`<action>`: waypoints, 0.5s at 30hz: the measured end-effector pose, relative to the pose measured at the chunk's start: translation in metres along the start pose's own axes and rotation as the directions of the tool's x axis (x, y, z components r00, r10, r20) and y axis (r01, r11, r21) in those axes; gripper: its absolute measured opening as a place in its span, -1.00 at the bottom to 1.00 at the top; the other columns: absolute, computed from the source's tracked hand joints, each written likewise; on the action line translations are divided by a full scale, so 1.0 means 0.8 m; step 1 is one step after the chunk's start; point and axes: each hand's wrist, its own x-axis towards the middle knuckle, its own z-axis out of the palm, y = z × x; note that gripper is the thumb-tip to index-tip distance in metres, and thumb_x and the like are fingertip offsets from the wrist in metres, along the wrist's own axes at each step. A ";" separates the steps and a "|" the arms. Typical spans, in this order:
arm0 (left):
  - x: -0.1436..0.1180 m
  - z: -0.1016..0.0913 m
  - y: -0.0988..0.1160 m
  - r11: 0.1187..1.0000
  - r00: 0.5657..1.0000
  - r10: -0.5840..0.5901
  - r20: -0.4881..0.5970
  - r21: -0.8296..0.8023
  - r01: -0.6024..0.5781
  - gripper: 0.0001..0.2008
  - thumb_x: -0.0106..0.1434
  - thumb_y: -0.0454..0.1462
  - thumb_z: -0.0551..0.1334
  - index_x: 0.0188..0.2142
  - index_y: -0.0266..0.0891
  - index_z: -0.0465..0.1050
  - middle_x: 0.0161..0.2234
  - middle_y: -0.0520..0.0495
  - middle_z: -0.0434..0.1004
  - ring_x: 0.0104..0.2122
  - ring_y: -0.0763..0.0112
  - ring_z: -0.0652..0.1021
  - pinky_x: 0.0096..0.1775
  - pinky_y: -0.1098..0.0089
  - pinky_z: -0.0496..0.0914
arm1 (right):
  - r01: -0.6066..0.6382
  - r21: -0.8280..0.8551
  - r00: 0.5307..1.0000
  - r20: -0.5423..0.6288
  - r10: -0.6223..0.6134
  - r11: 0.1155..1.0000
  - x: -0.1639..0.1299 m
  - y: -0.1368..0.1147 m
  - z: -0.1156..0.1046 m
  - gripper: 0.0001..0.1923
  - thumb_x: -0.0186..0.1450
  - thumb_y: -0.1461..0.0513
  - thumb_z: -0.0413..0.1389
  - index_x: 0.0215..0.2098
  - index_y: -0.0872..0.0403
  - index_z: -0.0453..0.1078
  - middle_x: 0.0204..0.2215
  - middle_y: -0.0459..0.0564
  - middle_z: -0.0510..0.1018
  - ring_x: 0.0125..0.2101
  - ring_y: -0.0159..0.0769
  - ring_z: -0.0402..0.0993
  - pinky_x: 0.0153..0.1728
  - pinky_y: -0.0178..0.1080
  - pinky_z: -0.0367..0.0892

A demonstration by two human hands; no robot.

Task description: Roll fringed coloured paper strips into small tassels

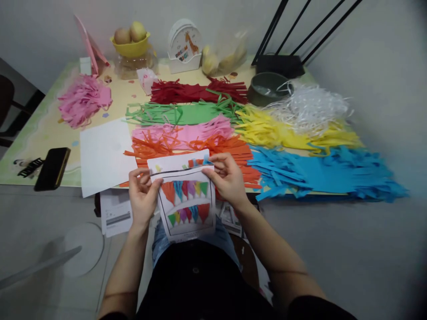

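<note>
Head view: one printed white sheet (187, 201), held above blue jeans (224, 238) at the near side of the table (53, 133). Slightly askew, with rounded upper corners. Marked with a thin black border and a dark line across the upper part. Within the border, two curved rows of pictured tassels: upper row from orange and blue at left to yellow and green at right; lower row from green and yellow at left to blue and orange-red at right. Above the dark line, a narrow white strip with small colored patches; cannot tell whether a fold or a second layer. Lettering at the foot, too blurred to read.

Grasped in both hands: upper left edge pinched between thumb and fingers of the left hand (144, 193), upper right corner likewise in the right hand (229, 180).

Laid out beyond, in order of nearness: orange fringed sheet (230, 151), pink fringed sheet (191, 133), green fringed sheet (196, 114), dark red fringed sheet (193, 93). To the right: blue fringed sheet (323, 171); yellow fringed sheet (287, 135), partly beneath a white stringy bundle (310, 106). To the left: blank white sheet (105, 155), near a black phone (52, 169).
</note>
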 end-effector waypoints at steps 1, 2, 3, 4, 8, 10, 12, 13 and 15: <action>0.001 0.000 -0.003 1.000 1.000 0.017 -0.002 0.022 -0.017 -0.64 0.14 -0.19 0.41 -0.14 -0.15 0.34 -0.25 -0.03 0.57 -0.28 0.39 0.62 -0.21 0.44 0.48 | 0.008 -0.030 1.000 -0.020 -0.008 1.000 -0.002 0.003 0.000 -0.62 0.18 0.04 0.30 -0.20 0.01 0.29 -0.36 -0.08 0.59 -0.35 -0.34 0.58 -0.32 -0.33 0.45; 0.001 -0.002 -0.006 0.998 0.999 0.034 -0.003 0.046 -0.034 -0.70 0.14 -0.19 0.41 -0.19 -0.18 0.39 -0.29 -0.02 0.55 -0.30 0.42 0.60 -0.23 0.47 0.46 | 0.009 -0.058 0.999 -0.032 -0.011 0.998 -0.004 0.005 -0.001 -0.64 0.18 0.02 0.29 -0.22 0.03 0.33 -0.37 -0.07 0.58 -0.37 -0.35 0.57 -0.34 -0.33 0.44; 0.002 -0.005 -0.009 0.996 0.999 0.045 -0.004 0.071 -0.044 -0.74 0.15 -0.19 0.41 -0.23 -0.20 0.43 -0.32 0.00 0.54 -0.33 0.45 0.58 -0.26 0.50 0.44 | 0.009 -0.085 0.999 -0.039 -0.013 0.996 -0.005 0.007 -0.002 -0.65 0.18 0.00 0.28 -0.23 0.04 0.37 -0.37 -0.06 0.58 -0.39 -0.35 0.56 -0.36 -0.32 0.44; 0.002 -0.008 -0.012 0.995 0.999 0.043 -0.002 0.091 -0.043 -0.77 0.16 -0.19 0.40 -0.24 -0.21 0.46 -0.35 0.00 0.53 -0.36 0.47 0.56 -0.29 0.52 0.42 | 0.012 -0.110 0.999 -0.042 -0.017 0.994 -0.005 0.007 -0.004 -0.65 0.19 -0.02 0.27 -0.25 0.05 0.40 -0.37 -0.05 0.59 -0.39 -0.34 0.55 -0.36 -0.30 0.44; 0.006 -0.019 -0.016 0.989 1.000 -0.014 0.013 0.147 0.012 -0.79 0.20 -0.15 0.37 -0.26 -0.23 0.53 -0.36 -0.01 0.56 -0.38 0.47 0.54 -0.29 0.50 0.41 | 0.072 -0.187 0.996 -0.035 -0.080 0.980 -0.003 0.005 -0.014 -0.68 0.22 -0.03 0.25 -0.34 0.06 0.50 -0.32 0.01 0.62 -0.31 -0.28 0.56 -0.28 -0.24 0.46; 0.009 -0.021 -0.013 0.984 1.000 0.007 0.023 0.179 -0.011 -0.80 0.20 -0.14 0.36 -0.29 -0.24 0.56 -0.33 -0.04 0.59 -0.30 0.42 0.56 -0.19 0.46 0.42 | 0.078 -0.202 0.997 -0.014 -0.082 0.976 -0.001 0.004 -0.019 -0.68 0.20 -0.02 0.27 -0.39 0.07 0.51 -0.36 0.01 0.62 -0.33 -0.27 0.54 -0.31 -0.23 0.44; 0.013 -0.020 -0.008 0.980 0.999 0.030 0.039 0.196 -0.037 -0.82 0.18 -0.16 0.38 -0.33 -0.25 0.57 -0.32 -0.05 0.60 -0.26 0.39 0.56 -0.13 0.43 0.42 | 0.044 -0.173 0.999 -0.002 -0.045 0.984 0.002 0.003 -0.023 -0.67 0.15 -0.02 0.31 -0.40 0.07 0.48 -0.40 -0.01 0.60 -0.37 -0.29 0.52 -0.35 -0.25 0.42; 0.015 -0.020 -0.005 0.981 0.999 0.023 0.045 0.190 -0.031 -0.82 0.16 -0.17 0.39 -0.35 -0.25 0.57 -0.33 -0.05 0.60 -0.28 0.40 0.56 -0.14 0.43 0.43 | 0.019 -0.138 1.000 0.003 -0.018 0.990 0.004 0.003 -0.024 -0.66 0.13 -0.01 0.34 -0.34 0.07 0.47 -0.41 -0.04 0.58 -0.39 -0.32 0.51 -0.36 -0.27 0.41; 0.019 -0.018 0.000 0.989 0.998 -0.030 0.050 0.147 0.023 -0.81 0.11 -0.19 0.43 -0.36 -0.26 0.55 -0.37 -0.05 0.59 -0.34 0.43 0.55 -0.21 0.45 0.43 | -0.033 -0.062 0.999 0.039 0.035 0.998 0.009 0.002 -0.028 -0.53 0.09 0.02 0.37 -0.12 0.05 0.44 -0.42 -0.10 0.55 -0.43 -0.37 0.48 -0.38 -0.31 0.40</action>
